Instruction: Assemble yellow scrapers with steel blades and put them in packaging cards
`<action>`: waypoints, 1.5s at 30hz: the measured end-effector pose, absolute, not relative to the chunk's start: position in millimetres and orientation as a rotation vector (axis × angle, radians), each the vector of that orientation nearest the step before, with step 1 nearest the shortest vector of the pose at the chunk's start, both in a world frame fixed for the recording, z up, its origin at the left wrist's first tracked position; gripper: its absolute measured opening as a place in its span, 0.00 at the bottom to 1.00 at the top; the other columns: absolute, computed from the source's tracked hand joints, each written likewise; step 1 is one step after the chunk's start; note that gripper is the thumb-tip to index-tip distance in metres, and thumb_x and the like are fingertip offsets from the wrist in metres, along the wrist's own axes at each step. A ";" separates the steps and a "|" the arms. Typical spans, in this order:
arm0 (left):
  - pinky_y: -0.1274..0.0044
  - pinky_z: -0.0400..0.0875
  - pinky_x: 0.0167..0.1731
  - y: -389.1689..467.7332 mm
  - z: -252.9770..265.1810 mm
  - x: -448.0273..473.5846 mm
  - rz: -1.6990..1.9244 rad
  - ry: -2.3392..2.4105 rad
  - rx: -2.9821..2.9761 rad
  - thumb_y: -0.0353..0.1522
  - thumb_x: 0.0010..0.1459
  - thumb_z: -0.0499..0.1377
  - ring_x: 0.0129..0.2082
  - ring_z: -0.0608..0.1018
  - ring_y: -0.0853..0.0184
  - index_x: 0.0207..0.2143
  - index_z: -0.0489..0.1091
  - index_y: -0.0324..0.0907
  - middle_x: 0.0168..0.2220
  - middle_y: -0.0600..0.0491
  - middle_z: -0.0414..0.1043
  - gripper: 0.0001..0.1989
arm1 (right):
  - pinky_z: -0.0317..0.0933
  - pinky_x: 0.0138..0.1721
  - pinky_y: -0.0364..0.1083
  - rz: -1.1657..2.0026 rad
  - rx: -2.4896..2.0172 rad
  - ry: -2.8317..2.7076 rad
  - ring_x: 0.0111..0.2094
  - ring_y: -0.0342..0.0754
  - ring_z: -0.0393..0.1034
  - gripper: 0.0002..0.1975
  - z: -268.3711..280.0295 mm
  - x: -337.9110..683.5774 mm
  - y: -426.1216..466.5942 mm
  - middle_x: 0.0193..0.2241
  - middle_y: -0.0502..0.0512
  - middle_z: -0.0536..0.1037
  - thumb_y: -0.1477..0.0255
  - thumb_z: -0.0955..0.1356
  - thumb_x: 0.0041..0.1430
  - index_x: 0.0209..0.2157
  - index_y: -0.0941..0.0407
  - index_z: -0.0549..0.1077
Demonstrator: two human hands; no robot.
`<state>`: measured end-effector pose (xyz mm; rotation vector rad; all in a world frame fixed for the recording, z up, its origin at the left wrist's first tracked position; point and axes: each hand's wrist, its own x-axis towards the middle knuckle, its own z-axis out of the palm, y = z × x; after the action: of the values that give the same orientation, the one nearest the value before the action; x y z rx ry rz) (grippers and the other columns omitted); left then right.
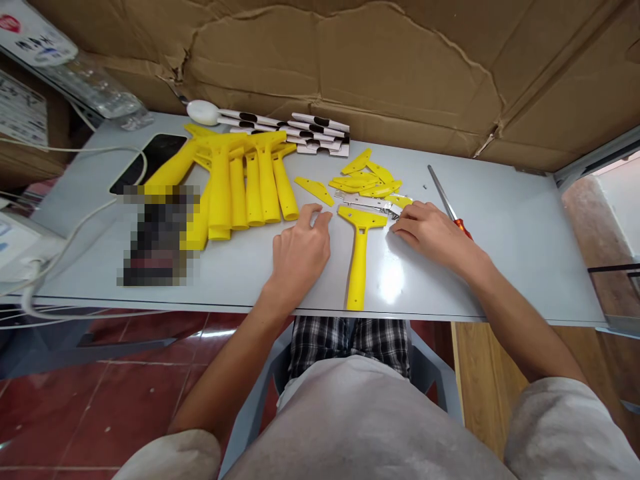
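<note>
A yellow plastic scraper handle [357, 260] lies on the table between my hands, its wide head away from me. My left hand [303, 247] rests left of that head, fingers bent, thumb and forefinger a little apart with nothing visible between them. My right hand [435, 233] is right of the head, its fingers drawn together at the edge of some small metal parts [395, 211]; whatever they pinch is hidden. Just beyond the head lie flat metal plates [363, 201] and a pile of yellow blade covers [363, 180]. One separate yellow cover [314, 191] sits near my left fingertips.
Several yellow scraper handles [255, 180] are heaped at the left, beside a dark phone [150, 160]. Behind them are striped paper strips [320, 137] and a white spoon [203, 113]. A screwdriver [445, 197] lies right. Cardboard [350, 60] backs the table; a white cable [90, 213] crosses the left.
</note>
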<state>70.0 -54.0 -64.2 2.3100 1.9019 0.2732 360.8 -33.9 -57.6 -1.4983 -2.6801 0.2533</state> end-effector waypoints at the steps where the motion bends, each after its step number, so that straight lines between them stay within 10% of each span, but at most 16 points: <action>1: 0.58 0.78 0.43 -54.8 -65.1 69.5 0.279 1.923 2.306 0.29 0.75 0.47 0.46 0.86 0.48 0.67 0.76 0.42 0.74 0.38 0.71 0.26 | 0.59 0.56 0.51 0.277 -1.469 -2.652 0.48 0.49 0.69 0.22 -57.8 360.7 -33.2 0.46 0.62 0.80 0.65 0.60 0.79 0.48 0.56 0.85; 14: 0.58 0.78 0.41 -55.8 -65.6 73.6 0.178 1.880 2.329 0.29 0.75 0.48 0.46 0.87 0.46 0.71 0.74 0.42 0.76 0.40 0.70 0.28 | 0.59 0.40 0.44 0.957 -1.401 -2.103 0.33 0.38 0.65 0.18 -49.5 337.1 -0.8 0.40 0.57 0.81 0.60 0.71 0.66 0.42 0.60 0.86; 22: 0.66 0.78 0.49 -77.0 -67.6 95.3 0.686 1.650 2.286 0.39 0.78 0.54 0.47 0.85 0.56 0.56 0.84 0.45 0.54 0.45 0.86 0.19 | 0.61 0.43 0.43 0.931 -1.437 -2.025 0.37 0.39 0.67 0.18 -66.4 334.1 -4.8 0.41 0.58 0.80 0.59 0.72 0.67 0.43 0.59 0.86; 45: 0.61 0.82 0.54 -86.1 -96.5 106.0 0.927 1.396 2.376 0.28 0.72 0.61 0.48 0.87 0.56 0.50 0.86 0.42 0.58 0.45 0.85 0.13 | 0.55 0.47 0.43 0.768 -1.488 -2.168 0.39 0.39 0.65 0.13 -63.4 322.9 -10.2 0.39 0.57 0.77 0.68 0.70 0.71 0.45 0.59 0.87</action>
<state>106.0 -86.1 -96.5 2.3763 1.3964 0.9265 322.9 -10.2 -63.4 -1.4885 -2.1684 0.7679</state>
